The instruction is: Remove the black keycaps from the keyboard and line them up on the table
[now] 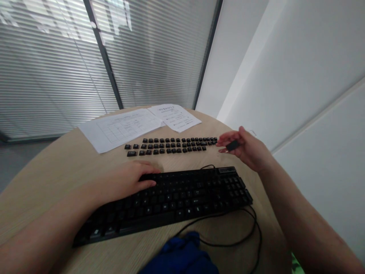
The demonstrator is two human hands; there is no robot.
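A black computer keyboard (182,198) lies slanted on the table, with several keys out of its upper rows. My left hand (134,179) rests at its far edge, fingers stretched out and thumb apart over the keys. Raised over the table to the right, my right hand (245,146) pinches a small black keycap puller (232,145) with thin wire ends. Beyond the keyboard, loose black keycaps (172,145) are laid out in three rows. The rows' right ends come close to my right fingertips.
Two printed paper sheets (122,127) lie at the back of the round wooden table (51,171). A black cable (228,243) loops at the front right, next to a bunched blue cloth (182,257). Window blinds (154,57) and a white wall (308,76) stand behind.
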